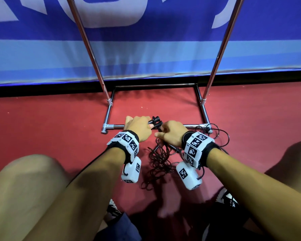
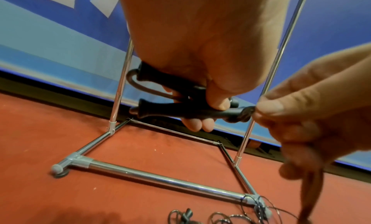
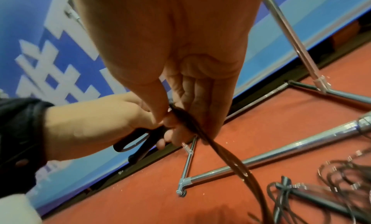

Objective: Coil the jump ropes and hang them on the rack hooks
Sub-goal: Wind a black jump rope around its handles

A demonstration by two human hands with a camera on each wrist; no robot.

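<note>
The left hand [image 1: 139,128] is curling its fingers and thumb round two black plastic jump-rope handles [image 2: 174,111], holding them side by side just above the front bar of the rack; in the left wrist view the flared ends of the handles are pointing left and a loop of cord is arching between them. The right hand [image 1: 172,135] is sitting close beside it, thumb and fingers pinching a bunch of thin dark rope cord [image 3: 202,135] right at the near end of the handles, the fingertips [image 2: 267,110] touching the lower handle's end. From that pinch the cord is running down in several strands toward the floor.

Below and between the two wrists, a loose tangle of the same dark cord [image 1: 159,164] is lying on the red floor [image 1: 50,129]. In the right wrist view another pair of dark handles with cord [image 3: 313,195] is lying on the floor near the front bar, and more loops [image 1: 219,136] are trailing round the rack's right front corner.

The chrome tube rack [image 1: 163,126] is standing just ahead of the hands, its rectangular base on the floor and two uprights rising out of the picture; the hooks are not showing. Behind it a blue banner with pale lettering [image 1: 146,54] is running along the wall. The person's bare knees and dark shoes are framing the bottom of the head view.
</note>
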